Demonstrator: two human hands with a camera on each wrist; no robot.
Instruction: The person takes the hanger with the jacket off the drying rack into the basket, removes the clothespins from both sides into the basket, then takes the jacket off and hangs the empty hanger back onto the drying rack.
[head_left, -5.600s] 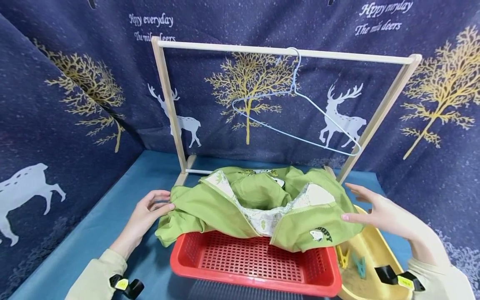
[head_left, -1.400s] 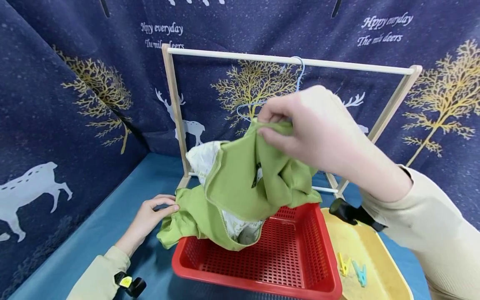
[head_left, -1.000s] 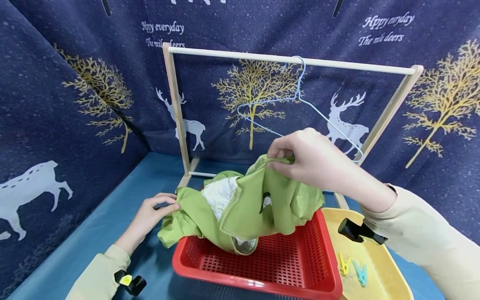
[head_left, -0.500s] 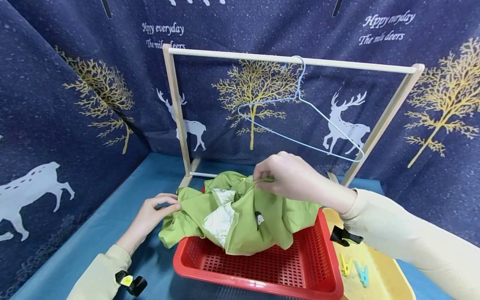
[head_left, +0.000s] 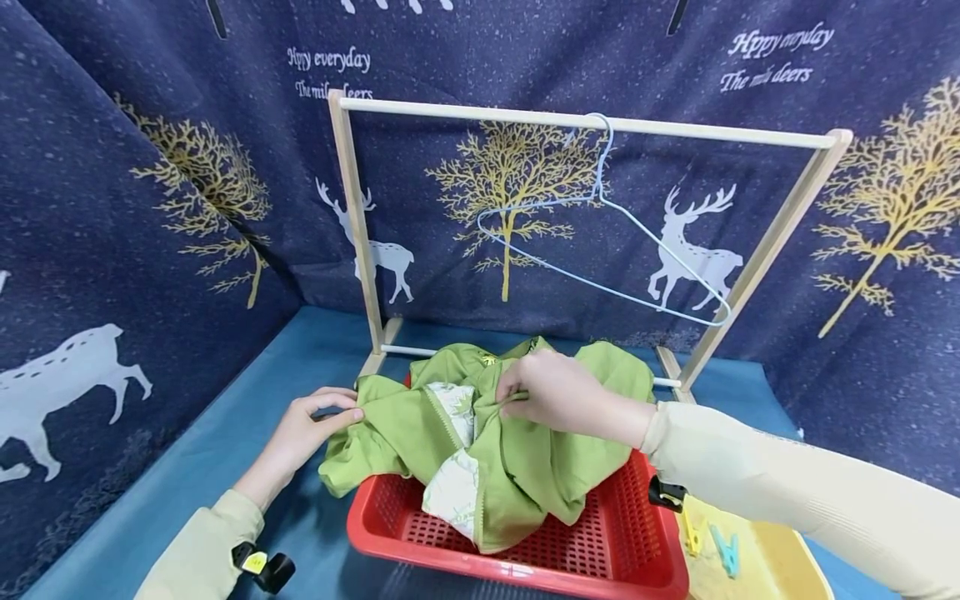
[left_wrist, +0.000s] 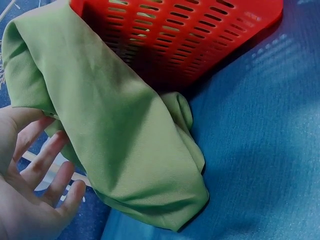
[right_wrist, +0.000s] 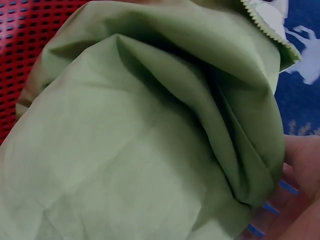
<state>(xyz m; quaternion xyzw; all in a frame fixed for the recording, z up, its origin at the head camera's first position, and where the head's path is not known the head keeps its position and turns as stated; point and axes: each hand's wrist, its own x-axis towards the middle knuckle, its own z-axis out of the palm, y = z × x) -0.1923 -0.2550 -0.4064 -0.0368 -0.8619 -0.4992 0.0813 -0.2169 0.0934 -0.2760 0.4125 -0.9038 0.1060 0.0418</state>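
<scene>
Plainly, garment: small green zip-up cotton jacket (head_left: 517,442), heaped over the red perforated plastic basket (head_left: 600,550), left sleeve spilling out.
Handling: likely soft, light, floppy; collar or shoulders grip best.
Right hand (head_left: 551,396): pinching a fold.
Left hand (head_left: 303,429): pinching the sleeve.

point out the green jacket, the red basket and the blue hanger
green jacket (head_left: 525,467): head view, on the front panel draped into the basket
red basket (head_left: 525,571): head view, on its near rim
blue hanger (head_left: 600,283): head view, on its lower wire
</scene>
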